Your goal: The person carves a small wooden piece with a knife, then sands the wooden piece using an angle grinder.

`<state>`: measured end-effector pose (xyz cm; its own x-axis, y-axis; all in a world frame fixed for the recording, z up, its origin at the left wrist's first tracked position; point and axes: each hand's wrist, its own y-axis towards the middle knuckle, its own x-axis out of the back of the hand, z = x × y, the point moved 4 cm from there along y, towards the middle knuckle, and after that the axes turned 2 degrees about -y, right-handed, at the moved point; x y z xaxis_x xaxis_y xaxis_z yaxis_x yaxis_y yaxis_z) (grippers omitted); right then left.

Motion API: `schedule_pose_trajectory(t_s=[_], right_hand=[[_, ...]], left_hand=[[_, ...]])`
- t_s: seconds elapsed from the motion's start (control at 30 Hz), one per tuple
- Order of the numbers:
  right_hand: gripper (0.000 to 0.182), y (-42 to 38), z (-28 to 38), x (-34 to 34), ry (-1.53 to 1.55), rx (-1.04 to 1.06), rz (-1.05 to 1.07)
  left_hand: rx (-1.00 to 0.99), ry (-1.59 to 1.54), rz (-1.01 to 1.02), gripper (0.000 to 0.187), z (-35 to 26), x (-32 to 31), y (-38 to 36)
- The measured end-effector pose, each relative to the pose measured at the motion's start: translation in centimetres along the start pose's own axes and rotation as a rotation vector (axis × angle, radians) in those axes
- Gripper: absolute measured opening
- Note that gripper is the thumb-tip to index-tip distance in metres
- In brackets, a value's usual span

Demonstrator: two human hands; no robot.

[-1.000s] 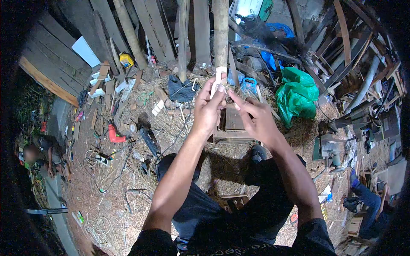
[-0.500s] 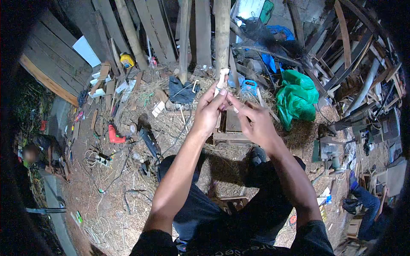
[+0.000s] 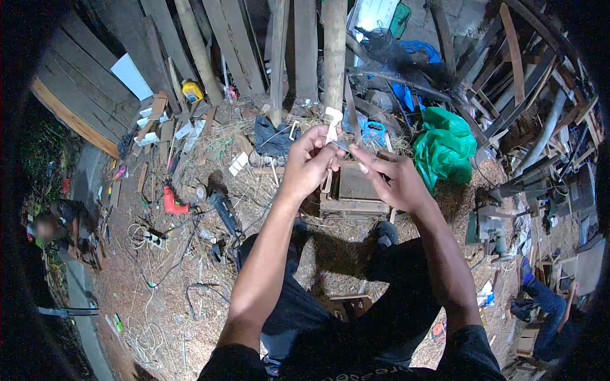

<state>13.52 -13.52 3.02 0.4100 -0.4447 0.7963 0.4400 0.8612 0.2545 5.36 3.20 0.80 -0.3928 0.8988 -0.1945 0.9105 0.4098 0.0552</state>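
Note:
My left hand point(image 3: 310, 162) is closed round a pale, carved wooden piece point(image 3: 332, 117), its knobbed end standing up above the fingers. The rest of that piece is mostly hidden in the grip. Close on the right, my right hand point(image 3: 397, 178) has its fingers bent together. A small dark grey flat strip point(image 3: 342, 145) spans the gap between the left thumb and the right fingertips, lying against the pale piece. Its kind is too small to make out. Below the hands stands a low wooden box-like stand point(image 3: 356, 206).
A red power drill point(image 3: 174, 200) and a dark angle grinder point(image 3: 223, 209) lie on the littered ground at left, among cords. A green plastic bag point(image 3: 445, 146) sits at right. One person point(image 3: 70, 228) is at far left, another point(image 3: 549, 305) at far right. Planks point(image 3: 232, 44) lean behind.
My right hand has moved slightly right, away from my left hand, and the dark strip between them now shows. The whole view has shifted a little.

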Motion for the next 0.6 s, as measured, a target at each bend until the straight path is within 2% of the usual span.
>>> schedule_pose_trajectory(t_s=[0.1,0.27,0.37,0.43,0.6], right_hand=[[0.051,-0.2,0.3,0.2,-0.019,0.043,-0.031],[0.051,-0.7,-0.3,-0.1,-0.037,0.045,-0.069],[0.05,-0.9,-0.3,-0.3,-0.096,0.03,-0.083],[0.05,-1.0,-0.3,-0.5,-0.135,0.041,-0.093],[0.047,-1.1,-0.4,-0.2,-0.002,0.045,-0.102]], left_hand=[[-0.087,0.101,0.046,0.025,0.1,-0.2,-0.2],[-0.265,0.246,0.132,0.029,-0.1,-0.5,0.0],[-0.155,0.185,0.145,0.029,0.9,-0.3,0.3],[-0.16,0.173,0.12,0.03,1.0,-0.2,0.4],[-0.116,0.108,0.113,0.029,0.1,-0.7,-0.2]])
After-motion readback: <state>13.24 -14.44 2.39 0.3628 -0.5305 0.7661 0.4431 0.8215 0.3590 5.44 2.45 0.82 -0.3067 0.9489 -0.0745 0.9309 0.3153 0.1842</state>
